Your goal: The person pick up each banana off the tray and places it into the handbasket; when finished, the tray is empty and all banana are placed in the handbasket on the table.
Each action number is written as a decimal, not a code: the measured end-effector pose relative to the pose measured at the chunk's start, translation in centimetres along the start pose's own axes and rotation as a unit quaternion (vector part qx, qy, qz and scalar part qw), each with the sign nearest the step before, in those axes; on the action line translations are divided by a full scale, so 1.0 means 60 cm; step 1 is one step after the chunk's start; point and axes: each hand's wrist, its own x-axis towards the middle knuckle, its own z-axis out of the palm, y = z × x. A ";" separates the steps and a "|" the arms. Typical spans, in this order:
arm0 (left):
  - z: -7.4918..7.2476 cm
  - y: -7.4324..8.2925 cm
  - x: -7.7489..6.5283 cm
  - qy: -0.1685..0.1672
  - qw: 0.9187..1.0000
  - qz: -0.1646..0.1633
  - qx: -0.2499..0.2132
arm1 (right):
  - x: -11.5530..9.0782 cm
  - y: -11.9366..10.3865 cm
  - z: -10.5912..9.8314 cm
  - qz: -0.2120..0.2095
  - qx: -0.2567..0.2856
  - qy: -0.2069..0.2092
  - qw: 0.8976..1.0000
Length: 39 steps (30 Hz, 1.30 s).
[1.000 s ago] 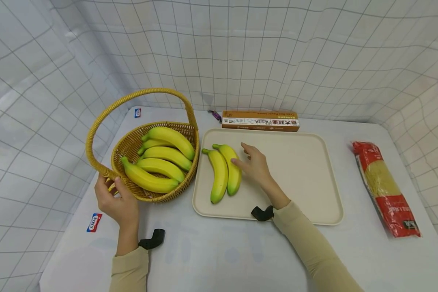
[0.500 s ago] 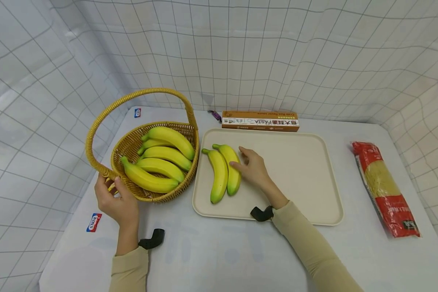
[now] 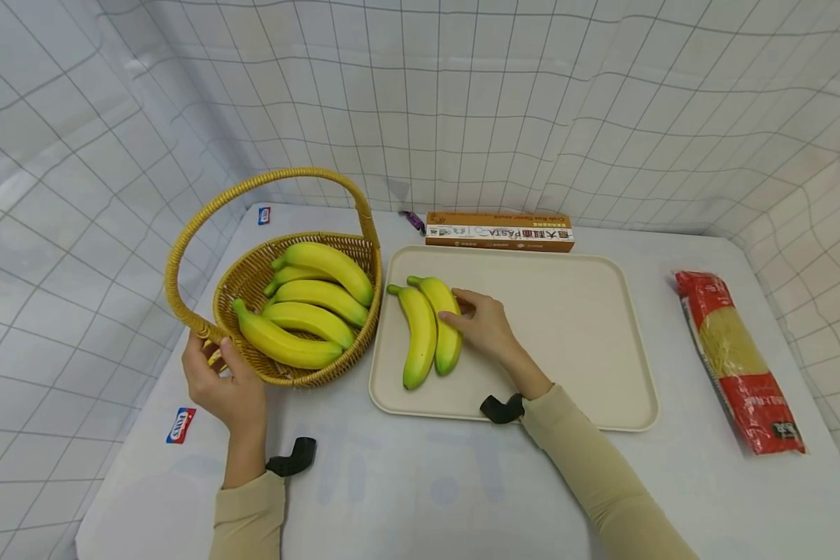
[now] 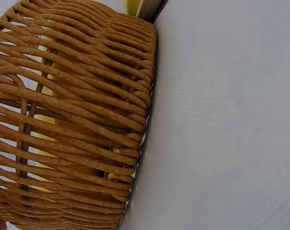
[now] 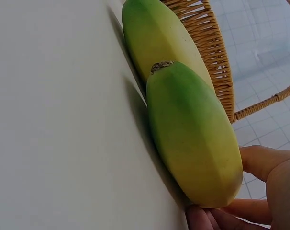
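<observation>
My left hand holds the near left side of a yellow wicker basket, where its tall arched handle meets the rim. Several bananas lie inside the basket, and its woven wall fills much of the left wrist view. To the right, two bananas rest side by side on a cream tray. My right hand pinches the right-hand banana, thumb on top and fingers at its far side. The left-hand banana lies close against it. In the right wrist view, fingers meet the banana's side.
A pasta box stands behind the tray, with a small purple wrapped item at its left. A red bag of noodles lies at the far right. Gridded white curtain encloses the table at back and sides.
My right hand has lowered slightly, and its fingers have closed in around the right-hand banana. The left hand and basket have stayed in place.
</observation>
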 end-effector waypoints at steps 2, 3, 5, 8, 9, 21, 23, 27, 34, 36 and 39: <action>0.000 0.000 0.000 0.000 1.000 0.000 0.001 | 0.000 -0.001 0.000 0.002 0.001 0.002 1.000; 0.000 0.001 0.000 0.000 1.000 -0.001 0.001 | 0.000 -0.001 0.000 0.002 0.001 0.004 1.000; 0.000 0.002 0.000 -0.001 1.000 -0.002 0.001 | -0.001 -0.001 0.000 0.004 0.002 0.008 1.000; -0.001 0.003 0.000 -0.001 1.000 -0.002 0.000 | -0.001 -0.001 -0.001 0.007 0.004 0.014 1.000; -0.001 0.004 0.000 -0.001 1.000 -0.003 -0.001 | -0.001 -0.001 -0.002 0.007 0.005 0.015 1.000; -0.001 0.004 0.000 -0.003 1.000 -0.009 0.000 | 0.000 -0.021 -0.029 0.001 0.020 0.050 0.999; -0.001 0.004 0.000 -0.002 1.000 -0.009 0.000 | -0.001 -0.028 -0.036 -0.007 0.022 0.056 0.998; -0.002 0.003 0.001 0.000 1.000 -0.007 0.001 | -0.002 -0.049 -0.047 -0.042 0.024 0.063 0.997; -0.002 0.003 0.001 -0.002 1.000 -0.006 -0.002 | 0.007 -0.102 -0.044 -0.095 0.030 0.056 0.993; -0.002 0.003 0.001 -0.002 1.000 -0.007 -0.003 | 0.013 -0.117 -0.037 -0.108 0.031 0.051 0.992; -0.001 0.004 0.001 -0.001 1.000 -0.010 -0.006 | 0.024 -0.140 -0.024 -0.124 0.029 0.041 0.991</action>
